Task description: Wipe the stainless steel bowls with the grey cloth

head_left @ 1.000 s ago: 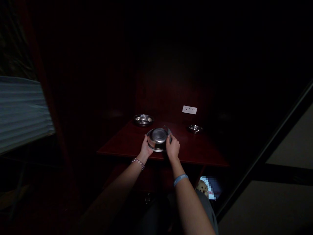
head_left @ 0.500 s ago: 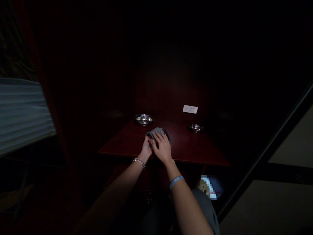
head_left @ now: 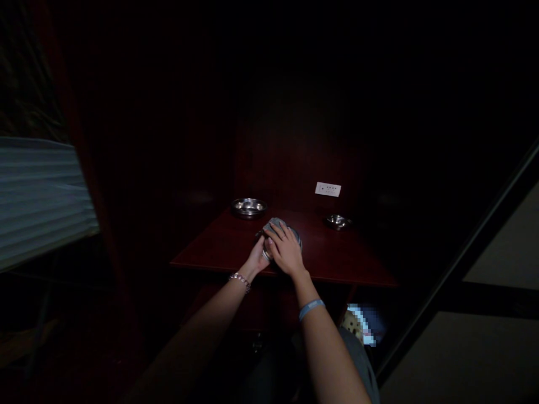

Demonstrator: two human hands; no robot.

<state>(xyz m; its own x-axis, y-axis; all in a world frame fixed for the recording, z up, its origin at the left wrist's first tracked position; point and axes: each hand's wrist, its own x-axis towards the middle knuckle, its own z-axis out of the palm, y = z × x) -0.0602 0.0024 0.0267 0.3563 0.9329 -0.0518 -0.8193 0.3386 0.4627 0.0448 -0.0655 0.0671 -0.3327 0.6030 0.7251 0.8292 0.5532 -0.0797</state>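
Above the front part of a dark red desk, my left hand grips a round metal dish by its left side. My right hand presses a grey cloth onto the same dish, its fingers curved over the cloth. Much of the dish is hidden by the cloth and my fingers. A shiny metal bowl, perhaps a stack, sits at the back left of the desk. Another, smaller metal bowl sits at the back right.
A white socket plate is on the back panel. Dark panels rise on both sides. Pale ribbed material lies at the far left. Below the desk at right is a pixelated patch beside my knee.
My right hand and the cloth have shifted slightly right, and the dish has turned so that more of its metal rim shows. My left hand has moved a little right with it.
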